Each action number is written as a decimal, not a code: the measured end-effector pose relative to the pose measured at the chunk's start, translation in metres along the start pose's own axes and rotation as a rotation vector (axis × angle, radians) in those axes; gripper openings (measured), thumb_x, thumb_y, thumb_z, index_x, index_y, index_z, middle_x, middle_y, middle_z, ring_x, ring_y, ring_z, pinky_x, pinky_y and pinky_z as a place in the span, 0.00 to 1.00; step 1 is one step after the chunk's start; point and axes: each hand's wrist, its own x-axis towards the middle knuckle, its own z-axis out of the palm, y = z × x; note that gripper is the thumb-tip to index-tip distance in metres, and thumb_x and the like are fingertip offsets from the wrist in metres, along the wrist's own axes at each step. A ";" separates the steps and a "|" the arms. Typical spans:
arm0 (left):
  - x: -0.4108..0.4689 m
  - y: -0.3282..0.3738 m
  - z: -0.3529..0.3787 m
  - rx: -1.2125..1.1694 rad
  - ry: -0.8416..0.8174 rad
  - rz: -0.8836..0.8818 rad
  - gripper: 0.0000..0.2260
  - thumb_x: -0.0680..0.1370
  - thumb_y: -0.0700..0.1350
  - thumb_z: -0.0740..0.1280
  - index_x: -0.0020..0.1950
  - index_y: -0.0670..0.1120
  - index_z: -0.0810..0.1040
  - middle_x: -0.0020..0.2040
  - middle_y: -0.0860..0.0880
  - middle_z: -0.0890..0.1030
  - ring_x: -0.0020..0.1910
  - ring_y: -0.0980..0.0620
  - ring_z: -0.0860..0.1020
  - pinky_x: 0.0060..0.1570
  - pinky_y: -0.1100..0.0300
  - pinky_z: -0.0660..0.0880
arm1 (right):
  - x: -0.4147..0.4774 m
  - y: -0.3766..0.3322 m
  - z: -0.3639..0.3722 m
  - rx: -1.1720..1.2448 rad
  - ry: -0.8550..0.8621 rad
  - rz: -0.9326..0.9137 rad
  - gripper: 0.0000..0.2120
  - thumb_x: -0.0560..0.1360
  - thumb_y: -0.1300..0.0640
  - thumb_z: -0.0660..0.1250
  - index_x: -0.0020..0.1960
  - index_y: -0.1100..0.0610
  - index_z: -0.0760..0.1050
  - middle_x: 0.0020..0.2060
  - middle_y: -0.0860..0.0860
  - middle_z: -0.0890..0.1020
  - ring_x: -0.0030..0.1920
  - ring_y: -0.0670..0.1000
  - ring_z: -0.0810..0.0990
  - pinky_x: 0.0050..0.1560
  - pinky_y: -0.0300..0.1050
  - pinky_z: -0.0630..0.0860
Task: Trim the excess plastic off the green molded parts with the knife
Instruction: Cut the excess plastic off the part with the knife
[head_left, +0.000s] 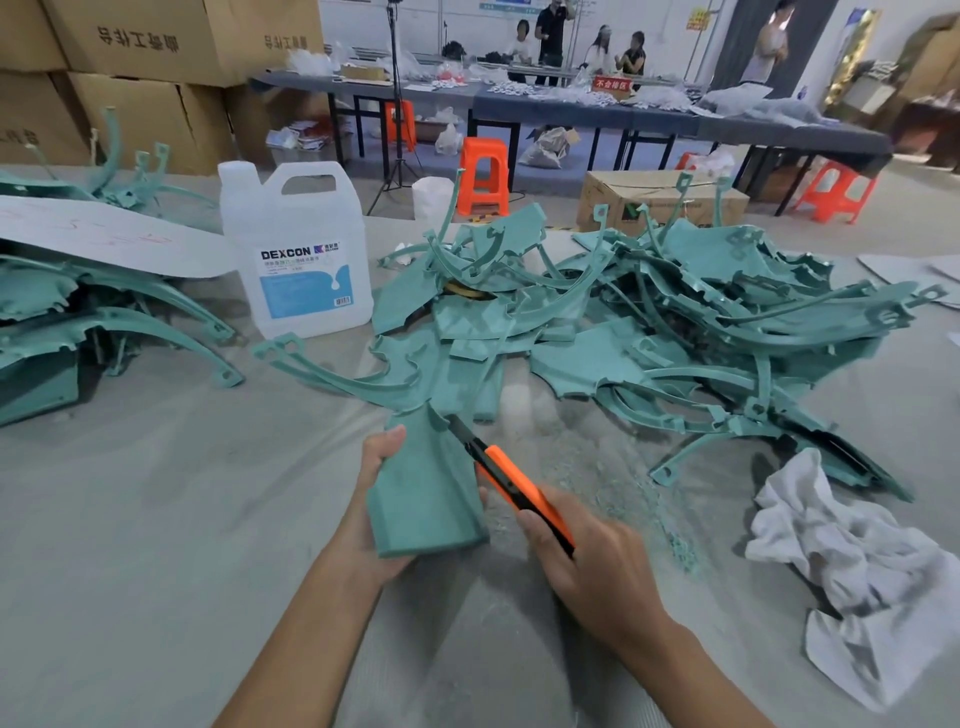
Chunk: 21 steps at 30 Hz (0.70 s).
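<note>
Over the near middle of the desk (156, 519), the part (426, 499) has its long axis running away from the person. The left hand (371, 519) grips its left edge. The right hand (587, 561), closed round the knife (511, 483), lies to the right. The blade points up-left and meets the part's right edge.

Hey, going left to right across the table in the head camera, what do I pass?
Stacked green parts → white jug → left hand → held green part → orange knife → right hand → white rag.
</note>
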 end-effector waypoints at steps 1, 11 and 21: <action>0.000 0.000 -0.002 0.039 0.016 -0.008 0.26 0.64 0.58 0.78 0.55 0.43 0.85 0.53 0.41 0.83 0.49 0.40 0.82 0.63 0.40 0.74 | -0.003 -0.005 0.002 0.016 -0.011 0.024 0.19 0.80 0.38 0.57 0.60 0.46 0.79 0.30 0.45 0.80 0.28 0.50 0.78 0.27 0.46 0.72; -0.001 -0.003 -0.004 0.060 -0.033 0.024 0.27 0.65 0.59 0.78 0.55 0.42 0.84 0.52 0.39 0.84 0.48 0.40 0.83 0.51 0.47 0.80 | -0.009 -0.019 0.001 -0.004 0.027 0.067 0.12 0.78 0.45 0.66 0.59 0.47 0.81 0.29 0.45 0.79 0.28 0.51 0.78 0.26 0.45 0.74; -0.003 -0.002 0.000 0.012 -0.014 0.013 0.29 0.67 0.58 0.76 0.62 0.42 0.81 0.58 0.38 0.81 0.54 0.38 0.79 0.61 0.42 0.74 | -0.009 -0.012 0.003 0.024 0.084 0.153 0.15 0.81 0.43 0.64 0.61 0.49 0.81 0.27 0.45 0.76 0.25 0.49 0.75 0.26 0.45 0.73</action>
